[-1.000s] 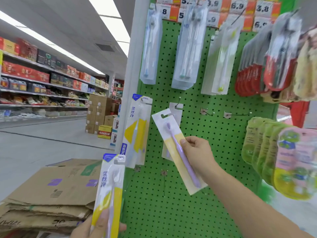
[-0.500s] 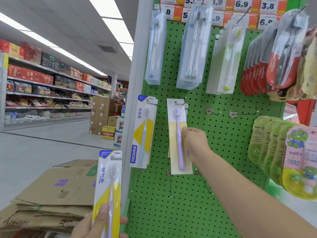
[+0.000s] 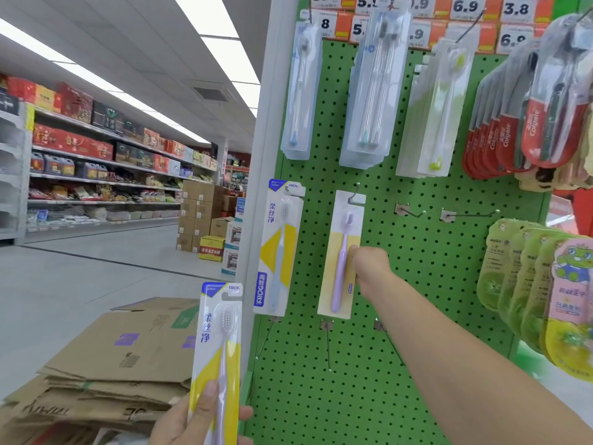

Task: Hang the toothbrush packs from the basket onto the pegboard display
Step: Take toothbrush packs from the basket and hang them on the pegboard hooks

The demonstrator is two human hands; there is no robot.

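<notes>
Head camera, looking forward and down along a shop aisle, takes in a green pegboard (image 3: 417, 252) that fills the right half of the frame. At its middle the right hand (image 3: 369, 268) reaches in from the lower right on a bare forearm and grips the right edge of a purple toothbrush pack (image 3: 341, 255), fingers curled round the card; that pack hangs upright with its top slot on a metal hook (image 3: 354, 195). Just to its left a yellow-and-white toothbrush pack (image 3: 277, 248) with blue lettering hangs on the pegboard's left edge, apart from the purple one. Low in the frame the left hand (image 3: 199, 419) holds a second yellow-and-white pack (image 3: 219, 358) upright by its bottom end, thumb pressed across the front and fingers wrapped behind; this pack is in the air, in front of the white upright post (image 3: 256, 220) that borders the board, and touches nothing on the display. To the right of the purple pack two bare hooks (image 3: 414, 211) stick out of the board, and three more slant out below it. Clear toothbrush packs (image 3: 369, 91) hang in a row above, under orange price tags (image 3: 465, 8), with red Colgate packs (image 3: 513, 133) and green frog-printed packs (image 3: 545, 284) along the right edge. Flattened cardboard boxes (image 3: 112, 364) are stacked at lower left, and stocked shelves (image 3: 96, 162) line the far side of the aisle. No basket is visible in this view.
</notes>
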